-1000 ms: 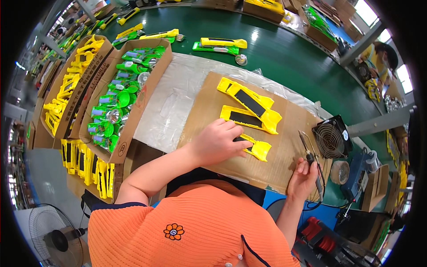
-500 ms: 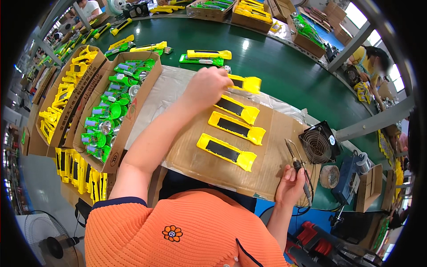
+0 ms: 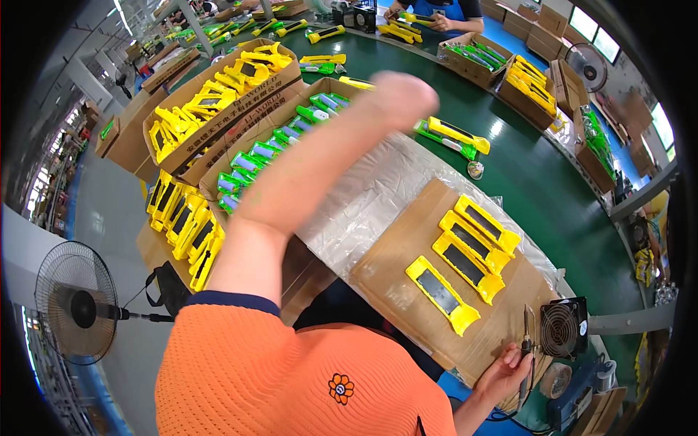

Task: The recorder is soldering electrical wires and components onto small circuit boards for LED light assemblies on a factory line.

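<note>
My right hand (image 3: 503,374) holds a soldering iron (image 3: 526,340) upright at the right edge of a cardboard sheet (image 3: 389,272). Several yellow plastic housings (image 3: 442,296) with dark panels lie on that sheet, three close together and one set apart nearer me. My left arm stretches forward across the open carton of green lamp parts (image 3: 251,161). At its end, my left hand (image 3: 404,100) is smeared by motion over the green belt, near a yellow-and-green lamp pair (image 3: 454,136). Its fingers cannot be made out.
Left stands a carton (image 3: 218,131) heaped with yellow housings; more housings (image 3: 185,221) are stacked below it. A small black fan (image 3: 561,328), a solder-wire spool (image 3: 605,376) and a tape roll (image 3: 556,380) sit at the right. Across the belt a co-worker's hands (image 3: 440,23) handle lamp parts.
My left hand has let go of a yellow housing, which lies on the cardboard, and moved off toward the belt. The view has swung left. My right hand keeps the soldering iron.
</note>
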Demonstrator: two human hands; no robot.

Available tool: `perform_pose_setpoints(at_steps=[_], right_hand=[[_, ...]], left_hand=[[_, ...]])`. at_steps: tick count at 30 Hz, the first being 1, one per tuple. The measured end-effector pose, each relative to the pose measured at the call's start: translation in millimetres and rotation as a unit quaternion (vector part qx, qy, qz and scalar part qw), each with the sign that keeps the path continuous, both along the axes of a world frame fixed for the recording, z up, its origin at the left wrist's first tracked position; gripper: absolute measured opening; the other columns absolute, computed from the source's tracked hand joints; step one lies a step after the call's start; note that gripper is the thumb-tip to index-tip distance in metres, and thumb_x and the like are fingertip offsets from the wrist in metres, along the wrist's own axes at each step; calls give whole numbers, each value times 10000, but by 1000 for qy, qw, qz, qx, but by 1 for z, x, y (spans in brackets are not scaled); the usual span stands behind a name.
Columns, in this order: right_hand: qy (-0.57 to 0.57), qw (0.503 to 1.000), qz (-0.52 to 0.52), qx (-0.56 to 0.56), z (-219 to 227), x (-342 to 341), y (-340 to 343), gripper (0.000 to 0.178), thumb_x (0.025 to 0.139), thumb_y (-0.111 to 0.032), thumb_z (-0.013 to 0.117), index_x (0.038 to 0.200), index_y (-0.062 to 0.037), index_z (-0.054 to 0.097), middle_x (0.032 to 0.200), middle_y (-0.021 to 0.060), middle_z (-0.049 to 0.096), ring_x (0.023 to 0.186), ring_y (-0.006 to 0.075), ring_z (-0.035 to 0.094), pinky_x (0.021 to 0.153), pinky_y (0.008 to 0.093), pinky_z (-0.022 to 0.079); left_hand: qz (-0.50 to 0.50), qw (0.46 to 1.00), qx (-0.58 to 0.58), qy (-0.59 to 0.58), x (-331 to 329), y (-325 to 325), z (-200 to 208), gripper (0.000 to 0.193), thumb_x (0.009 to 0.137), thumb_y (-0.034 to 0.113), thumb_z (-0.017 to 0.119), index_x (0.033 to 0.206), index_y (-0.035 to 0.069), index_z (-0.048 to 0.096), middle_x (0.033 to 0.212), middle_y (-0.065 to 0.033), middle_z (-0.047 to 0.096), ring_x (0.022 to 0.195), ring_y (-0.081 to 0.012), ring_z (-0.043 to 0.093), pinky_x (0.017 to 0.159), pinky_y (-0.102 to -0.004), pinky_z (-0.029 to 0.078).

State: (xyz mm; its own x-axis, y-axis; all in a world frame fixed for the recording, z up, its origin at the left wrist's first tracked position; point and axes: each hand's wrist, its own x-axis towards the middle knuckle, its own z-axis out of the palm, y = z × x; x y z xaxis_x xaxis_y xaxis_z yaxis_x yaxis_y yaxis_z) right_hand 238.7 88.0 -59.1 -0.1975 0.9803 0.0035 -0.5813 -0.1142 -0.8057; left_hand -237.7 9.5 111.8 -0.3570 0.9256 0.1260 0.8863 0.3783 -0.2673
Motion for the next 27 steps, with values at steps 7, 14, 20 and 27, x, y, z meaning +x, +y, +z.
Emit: perform_pose_setpoints(at_steps=[7, 14, 20, 27], right_hand=[[-17, 1000, -1, -18, 3, -6, 1, 262, 1013, -183, 538, 773, -93, 484, 632, -1, 366, 638, 106, 423, 959, 336, 479], [-3, 1000, 2, -14, 2, -5, 2, 199, 1019, -157, 526, 835, -88, 495, 632, -2, 357, 648, 111, 420, 971, 339, 469], [7, 1000, 1, -10, -2, -3, 1, 65, 1005, -132, 539, 953, -94, 530, 636, -14, 372, 634, 109, 431, 952, 360, 463], [2, 1000, 2, 4, 4, -5, -3, 100, 1002, -137, 548, 915, -97, 519, 636, -11, 374, 635, 104, 439, 971, 363, 458]], left_hand=[[91, 984, -109, -110, -177, -109, -56, 469, 674, -59, 696, 1102, 131, 695, 1143, -91, 650, 1103, -294, 609, 932, -405, 506], [17, 988, -29, -151, -184, -122, -60, 421, 693, -18, 729, 1089, 110, 663, 1061, -63, 644, 1008, -275, 633, 861, -384, 526], [-17, 975, -49, -214, -194, -119, -64, 487, 700, 31, 764, 1173, 105, 675, 1007, -76, 636, 934, -233, 640, 820, -339, 537], [2, 978, -110, -176, -181, -112, -57, 519, 671, 118, 820, 1170, 112, 675, 1094, -83, 610, 1076, -274, 594, 946, -375, 483]])
